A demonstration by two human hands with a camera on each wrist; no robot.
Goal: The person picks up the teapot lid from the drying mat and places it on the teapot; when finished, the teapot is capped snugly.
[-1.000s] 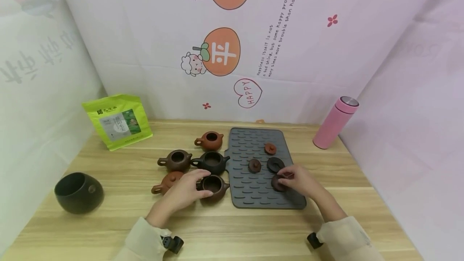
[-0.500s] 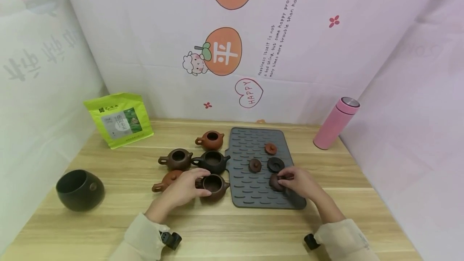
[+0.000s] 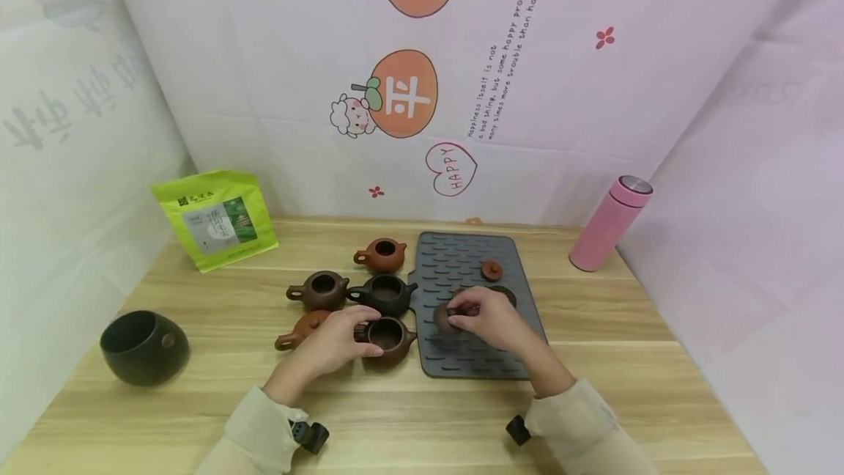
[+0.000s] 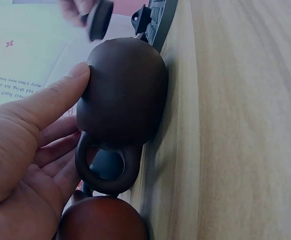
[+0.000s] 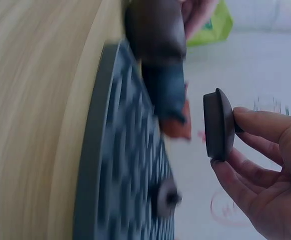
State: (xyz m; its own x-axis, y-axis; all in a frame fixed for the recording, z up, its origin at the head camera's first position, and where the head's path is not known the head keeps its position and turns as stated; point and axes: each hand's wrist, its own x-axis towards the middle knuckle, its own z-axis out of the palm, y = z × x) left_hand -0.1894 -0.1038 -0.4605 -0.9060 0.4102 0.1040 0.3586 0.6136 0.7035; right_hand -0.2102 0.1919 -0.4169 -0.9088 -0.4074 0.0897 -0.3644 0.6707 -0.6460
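My left hand (image 3: 335, 343) holds an uncovered dark brown teapot (image 3: 390, 339), thumb and fingers on either side of its body. In the left wrist view that teapot (image 4: 123, 90) shows its looped handle hanging near the fingers. My right hand (image 3: 493, 317) pinches a dark brown teapot lid (image 3: 442, 319) by its knob, above the left part of the grey ridged mat (image 3: 461, 361). The right wrist view has this lid (image 5: 218, 125) edge-on, clear of the mat. A red clay lid (image 3: 491, 270) lies on the mat; a black lid (image 3: 508, 295) is partly hidden behind my right hand.
Beyond my left hand stand a black teapot (image 3: 389, 297), a brown teapot (image 3: 316, 293) and a red clay teapot (image 3: 381, 259), all uncovered. A lidded reddish teapot (image 3: 308, 327) is beside that hand. Around them are a dark cup (image 3: 143, 358), green pouch (image 3: 217, 229) and pink flask (image 3: 606, 229).
My right hand has lifted the dark brown lid from the mat's right side and carried it left, toward the held teapot. The left hand has stayed on the teapot.
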